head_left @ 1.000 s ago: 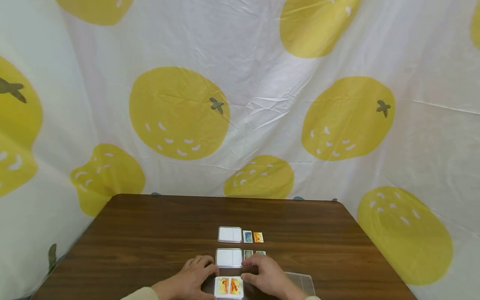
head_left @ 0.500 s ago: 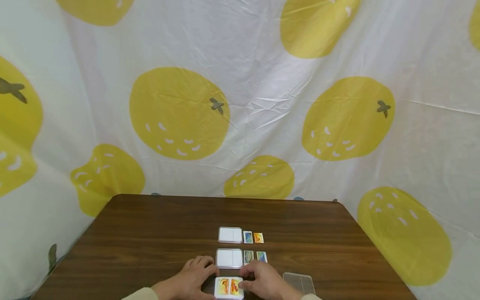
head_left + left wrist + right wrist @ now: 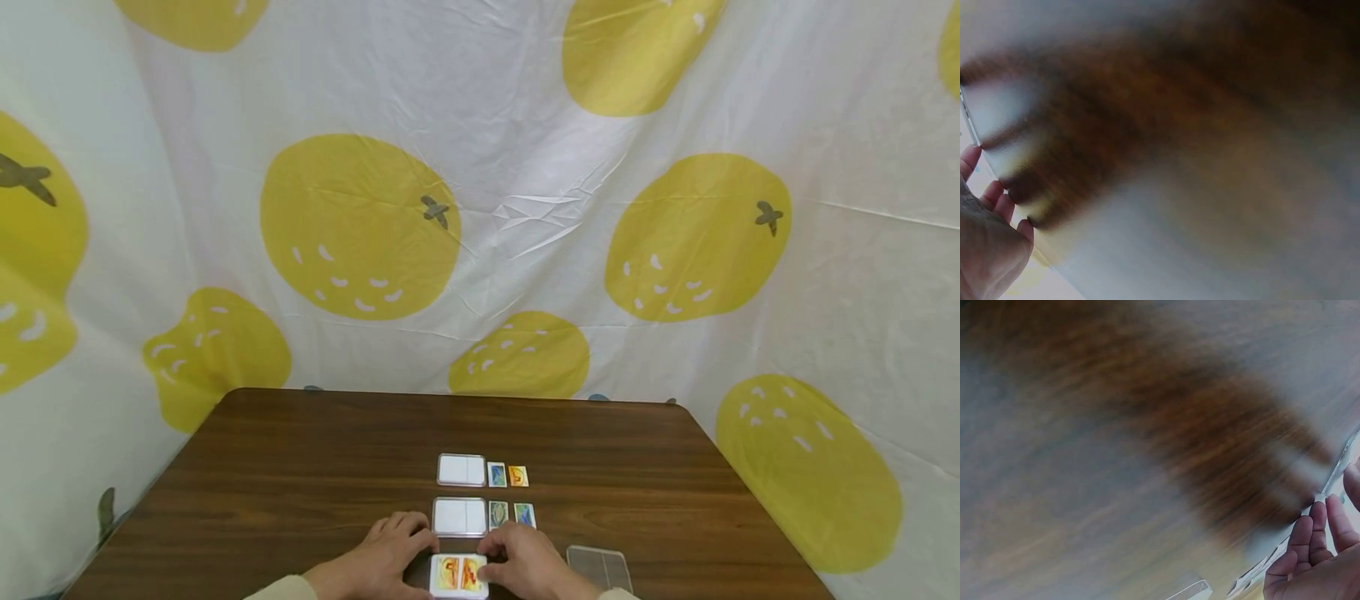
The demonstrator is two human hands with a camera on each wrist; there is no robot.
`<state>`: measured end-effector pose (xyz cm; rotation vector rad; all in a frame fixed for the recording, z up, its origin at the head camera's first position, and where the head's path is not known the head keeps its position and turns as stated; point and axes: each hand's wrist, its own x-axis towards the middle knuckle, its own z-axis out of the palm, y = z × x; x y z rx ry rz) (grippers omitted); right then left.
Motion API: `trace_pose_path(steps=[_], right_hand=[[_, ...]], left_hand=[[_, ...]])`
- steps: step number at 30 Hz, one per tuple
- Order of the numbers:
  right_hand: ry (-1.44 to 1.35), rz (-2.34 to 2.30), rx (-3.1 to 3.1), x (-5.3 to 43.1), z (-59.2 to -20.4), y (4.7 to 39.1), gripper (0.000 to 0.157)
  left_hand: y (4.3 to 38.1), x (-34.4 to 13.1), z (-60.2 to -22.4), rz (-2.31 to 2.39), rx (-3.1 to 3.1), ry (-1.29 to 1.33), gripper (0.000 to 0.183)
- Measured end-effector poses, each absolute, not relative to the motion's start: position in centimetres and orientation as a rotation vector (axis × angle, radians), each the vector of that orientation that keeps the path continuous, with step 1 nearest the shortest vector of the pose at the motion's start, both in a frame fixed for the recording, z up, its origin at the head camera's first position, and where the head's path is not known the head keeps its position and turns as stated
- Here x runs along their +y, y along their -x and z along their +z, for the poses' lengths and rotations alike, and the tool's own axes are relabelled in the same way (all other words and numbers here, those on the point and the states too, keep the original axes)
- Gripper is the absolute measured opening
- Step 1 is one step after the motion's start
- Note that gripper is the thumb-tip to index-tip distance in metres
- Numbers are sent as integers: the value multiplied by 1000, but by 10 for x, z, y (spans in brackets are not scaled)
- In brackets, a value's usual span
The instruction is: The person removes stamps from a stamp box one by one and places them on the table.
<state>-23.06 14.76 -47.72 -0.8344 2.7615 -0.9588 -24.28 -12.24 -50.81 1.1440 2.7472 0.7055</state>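
A shallow white case (image 3: 458, 593) lies at the front of the table, with two orange stamp-like pictures (image 3: 447, 573) side by side in it. My right hand (image 3: 525, 560) is at its right side, the thumb touching the right picture's edge and the index finger close to the upper right corner. My left hand (image 3: 386, 550) rests on the table at the left, its thumb by the case's lower left edge. In the left wrist view the left fingers (image 3: 991, 194) touch the tabletop. The right fingers (image 3: 1300, 534) look fairly straight in the right wrist view.
Behind stand two more white cases, one nearer (image 3: 459, 517) and one farther (image 3: 461, 471). Beside the nearer lie a green picture (image 3: 498, 513) and a blue one (image 3: 524, 514); beside the farther, a blue one (image 3: 497, 475) and an orange one (image 3: 518, 476). A clear lid (image 3: 600, 569) lies at right.
My right hand has drawn slightly left and toward me, its thumb reaching the right picture and the pictures behind it coming into sight. My left hand stays where it was.
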Motion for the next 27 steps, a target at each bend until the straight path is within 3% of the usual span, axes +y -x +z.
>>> trace_pose_path(steps=[8, 15, 27], right_hand=[[777, -961, 2809, 146, -477, 230, 9], [770, -933, 2795, 146, -477, 231, 21], [727, -931, 2827, 146, -478, 231, 15]], left_hand=[[242, -123, -508, 693, 2766, -1173, 47], [241, -124, -508, 700, 2759, -1200, 47], [240, -124, -506, 712, 2749, -1222, 48]])
